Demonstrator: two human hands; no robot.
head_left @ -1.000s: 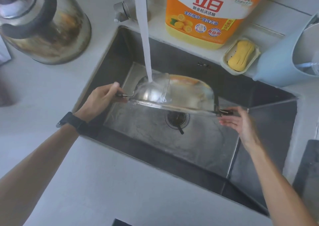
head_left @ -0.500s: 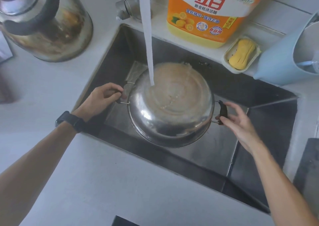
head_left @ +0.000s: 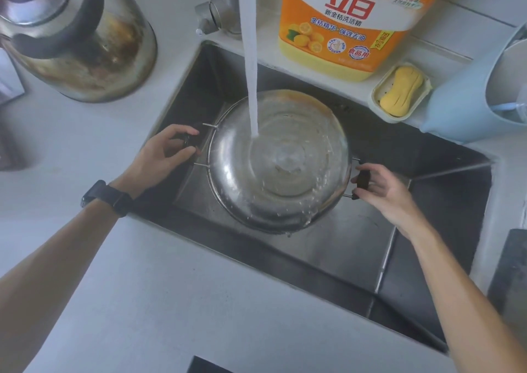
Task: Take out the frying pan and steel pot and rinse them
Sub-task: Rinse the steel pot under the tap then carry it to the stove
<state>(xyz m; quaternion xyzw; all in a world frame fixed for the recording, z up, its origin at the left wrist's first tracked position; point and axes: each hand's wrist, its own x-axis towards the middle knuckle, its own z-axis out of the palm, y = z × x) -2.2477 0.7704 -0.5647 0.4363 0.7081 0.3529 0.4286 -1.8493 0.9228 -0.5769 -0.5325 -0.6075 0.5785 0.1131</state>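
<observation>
The steel pot (head_left: 285, 173) is held upside down over the sink (head_left: 356, 241), its round bottom facing me. A stream of tap water (head_left: 251, 73) falls on that bottom and splashes outward. My left hand (head_left: 168, 153) grips the pot's left black handle. My right hand (head_left: 382, 187) grips the right black handle. No frying pan is in view.
A stained steel kettle (head_left: 85, 44) stands on the counter at the back left. Behind the sink are the tap (head_left: 219, 10), a large orange detergent bottle (head_left: 350, 22), a yellow soap in a dish (head_left: 399, 93) and a light blue container (head_left: 470, 99).
The pot was turned from on edge to fully upside down, its bottom now facing up under the water. Both hands kept hold of the handles.
</observation>
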